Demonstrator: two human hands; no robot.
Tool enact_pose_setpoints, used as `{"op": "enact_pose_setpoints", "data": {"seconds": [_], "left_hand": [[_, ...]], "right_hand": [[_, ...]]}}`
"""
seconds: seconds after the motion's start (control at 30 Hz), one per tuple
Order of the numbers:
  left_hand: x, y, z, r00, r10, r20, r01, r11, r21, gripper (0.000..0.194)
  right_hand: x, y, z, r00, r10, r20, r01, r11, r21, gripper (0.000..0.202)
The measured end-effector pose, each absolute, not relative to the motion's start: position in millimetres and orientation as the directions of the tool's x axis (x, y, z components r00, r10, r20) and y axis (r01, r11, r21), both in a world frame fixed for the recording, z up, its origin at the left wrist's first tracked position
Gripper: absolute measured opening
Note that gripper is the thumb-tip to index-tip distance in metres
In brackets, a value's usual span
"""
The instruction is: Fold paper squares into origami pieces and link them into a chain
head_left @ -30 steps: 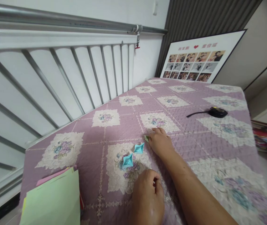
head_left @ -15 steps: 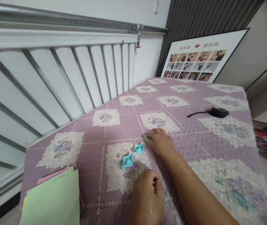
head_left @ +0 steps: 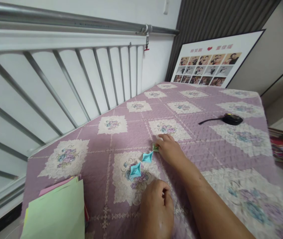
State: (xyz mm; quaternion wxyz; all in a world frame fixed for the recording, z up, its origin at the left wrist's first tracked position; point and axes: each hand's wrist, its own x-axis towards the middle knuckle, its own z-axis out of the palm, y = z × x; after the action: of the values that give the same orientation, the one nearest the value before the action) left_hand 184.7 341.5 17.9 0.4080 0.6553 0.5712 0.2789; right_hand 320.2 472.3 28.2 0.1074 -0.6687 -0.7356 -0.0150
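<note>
Two small light-blue folded paper pieces, pointed at the corners, lie on the quilted cover: the nearer blue origami piece [head_left: 135, 170] and the farther blue origami piece [head_left: 147, 157]. Just beyond them is a small green origami piece [head_left: 155, 148], with the fingers of my right hand [head_left: 170, 150] closed on its right side and partly covering it. My left hand [head_left: 157, 207] rests on the cover nearer to me, loosely curled. Nothing shows in its fingers, though their inner side is mostly hidden.
A stack of coloured paper [head_left: 56, 212], pale green on top, lies at the front left. A black object with a cable-like tail [head_left: 232, 119] lies to the right. A white radiator [head_left: 81, 79] borders the left side. A photo board [head_left: 207, 59] leans at the back.
The green origami piece shows more from under my right hand, close to the farther blue one. My right fingers have shifted slightly left. My left hand and the blue pieces have stayed put.
</note>
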Motion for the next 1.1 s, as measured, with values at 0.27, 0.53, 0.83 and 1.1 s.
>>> {"op": "enact_pose_setpoints", "data": {"seconds": [0.27,0.53,0.83,1.1], "left_hand": [[185,343,19,0.197,0.972,-0.124,0.535,-0.001,0.845,0.019],[185,343,17,0.189,0.976,-0.111,0.53,-0.006,0.848,0.019],[185,342,19,0.182,0.979,-0.096,0.522,-0.014,0.853,0.018],[185,344,16,0.197,0.972,-0.128,0.546,-0.001,0.838,0.018]], "right_hand": [[324,478,14,-0.115,0.972,0.203,0.967,0.157,-0.203,0.025],[335,482,20,-0.032,0.946,0.322,0.931,0.146,-0.335,0.036],[361,483,17,0.248,0.943,0.22,0.843,-0.098,-0.528,0.025],[356,486,11,0.212,0.967,0.138,0.794,-0.088,-0.602,0.018]]}}
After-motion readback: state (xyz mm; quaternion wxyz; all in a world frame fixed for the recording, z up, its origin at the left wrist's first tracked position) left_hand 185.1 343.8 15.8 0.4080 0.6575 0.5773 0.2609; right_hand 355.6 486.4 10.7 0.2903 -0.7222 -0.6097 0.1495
